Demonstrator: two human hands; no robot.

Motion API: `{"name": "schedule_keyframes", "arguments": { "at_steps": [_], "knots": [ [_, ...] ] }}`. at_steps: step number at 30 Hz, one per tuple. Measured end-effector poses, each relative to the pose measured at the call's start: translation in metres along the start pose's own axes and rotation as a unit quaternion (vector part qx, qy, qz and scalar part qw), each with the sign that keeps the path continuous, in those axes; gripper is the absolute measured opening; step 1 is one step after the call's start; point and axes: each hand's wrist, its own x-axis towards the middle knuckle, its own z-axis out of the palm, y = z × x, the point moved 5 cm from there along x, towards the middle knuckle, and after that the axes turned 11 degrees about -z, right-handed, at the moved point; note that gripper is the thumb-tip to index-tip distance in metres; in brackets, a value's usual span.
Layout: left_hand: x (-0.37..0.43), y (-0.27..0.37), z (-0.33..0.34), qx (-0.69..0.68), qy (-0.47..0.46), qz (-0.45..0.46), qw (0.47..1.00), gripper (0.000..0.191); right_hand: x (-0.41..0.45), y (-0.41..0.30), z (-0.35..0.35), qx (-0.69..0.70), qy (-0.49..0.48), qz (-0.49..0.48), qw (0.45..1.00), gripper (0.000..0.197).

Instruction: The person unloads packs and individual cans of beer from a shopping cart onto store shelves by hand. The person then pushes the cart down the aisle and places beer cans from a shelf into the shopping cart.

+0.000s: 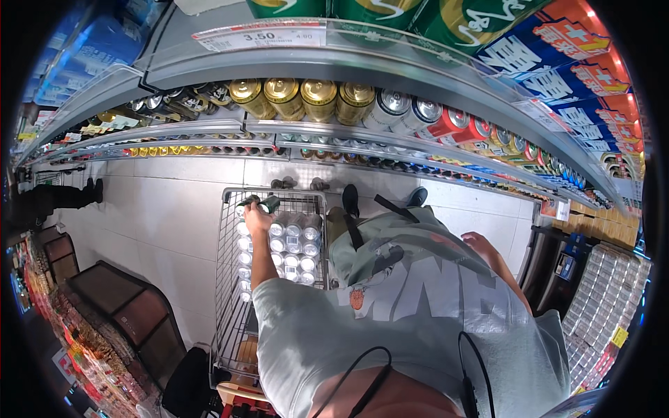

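My left hand (257, 218) reaches into the far end of a wire shopping cart (226, 251) on my left. Its fingers close around a dark green can (251, 199), and a second green can (269, 202) stands right beside it. Below the hand, shrink-wrapped packs of silver-topped cans (292, 243) fill much of the cart. A row of cans (244, 258) runs along its left side, partly hidden by my forearm. My right hand (476, 243) hangs at my right side, apart from everything, with nothing visible in it.
Store shelves (366, 68) with gold-topped cans (319, 99) and green packs (376, 21) rise ahead. A person's dark-clothed legs (57, 197) are at far left. Display bins (120, 308) stand behind the cart. Stacked cans (601, 308) are on the right. Tiled floor (177, 209) lies between.
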Motion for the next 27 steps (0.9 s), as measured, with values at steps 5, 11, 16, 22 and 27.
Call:
{"name": "schedule_keyframes", "arguments": {
  "at_steps": [5, 11, 16, 22, 27],
  "knots": [
    [-0.016, 0.035, -0.105, -0.181, 0.013, 0.015, 0.983, 0.062, 0.040, 0.037, -0.001, 0.012, -0.016, 0.004, 1.000, 0.039],
    [-0.053, 0.083, -0.296, -0.419, 0.090, 0.117, 0.896, 0.073, 0.072, -0.009, 0.004, 0.036, -0.043, -0.024, 0.998, 0.038],
    [-0.071, 0.156, -0.456, -0.446, 0.230, 0.339, 0.796, 0.058, 0.095, -0.025, 0.007, 0.046, -0.050, -0.053, 0.996, 0.034],
    [-0.073, 0.255, -0.565, -0.447, 0.311, 0.485, 0.684, 0.051, 0.098, -0.008, -0.004, 0.102, -0.049, -0.118, 0.987, 0.037],
    [-0.062, 0.329, -0.598, -0.440, 0.267, 0.540, 0.665, 0.046, 0.081, 0.026, -0.004, 0.100, 0.008, -0.051, 0.994, 0.039]
  ]
}}
